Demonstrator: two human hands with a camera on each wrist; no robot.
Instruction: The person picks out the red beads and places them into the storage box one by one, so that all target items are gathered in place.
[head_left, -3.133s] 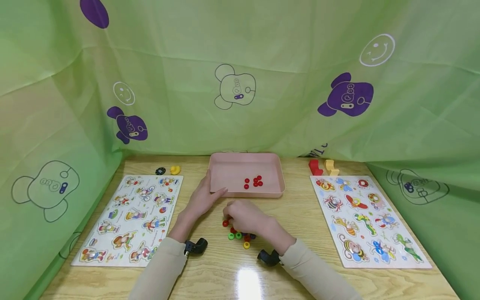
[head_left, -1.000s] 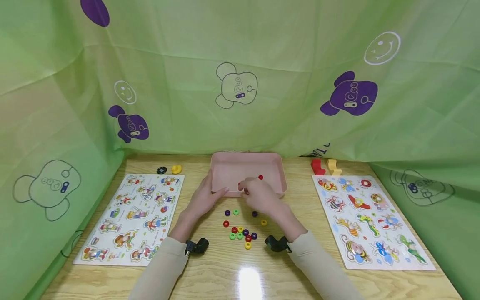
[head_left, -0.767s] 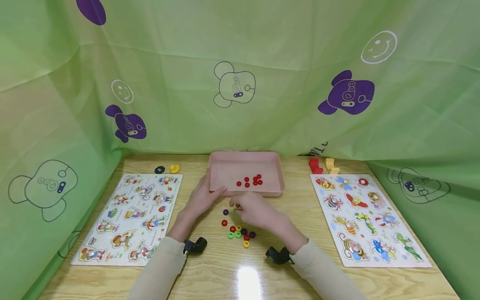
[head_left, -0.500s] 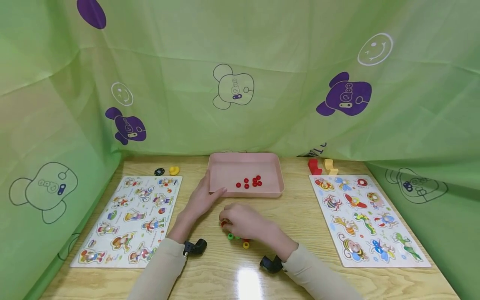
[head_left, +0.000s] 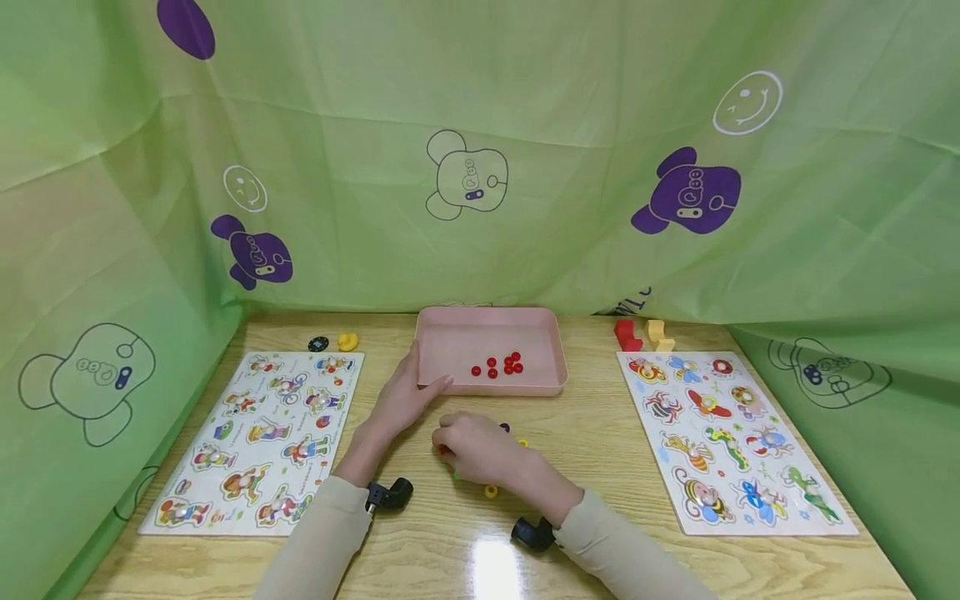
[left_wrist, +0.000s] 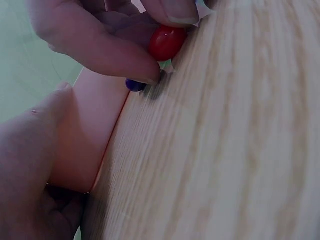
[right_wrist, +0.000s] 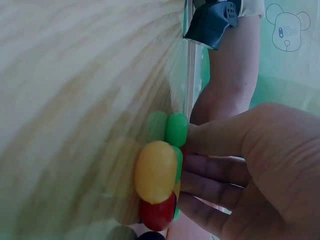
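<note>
A pink tray (head_left: 487,325) stands at the table's back with several red beads (head_left: 492,373) lying inside. My left hand (head_left: 400,398) grips its left front corner, thumb along the near wall, as the left wrist view also shows. Closer to me, my right hand (head_left: 480,450) reaches down over loose beads and hides most of them. Between its thumb and finger is a red bead (left_wrist: 167,44), seen in the left wrist view. Beside that hand, the right wrist view has a yellow bead (right_wrist: 156,172), a green bead (right_wrist: 176,130) and a dark red bead (right_wrist: 158,214).
Picture puzzle boards lie at left (head_left: 251,442) and right (head_left: 731,442). A yellow duck (head_left: 348,342) and a black disc (head_left: 318,343) sit back left. A red block (head_left: 627,335) and a yellow block (head_left: 659,335) are back right. Green cloth (head_left: 360,225) encloses the table.
My right hand has left one more red bead in the tray, drawn back toward me and come down on the loose beads, taking a red one. The left hand stays on the tray.
</note>
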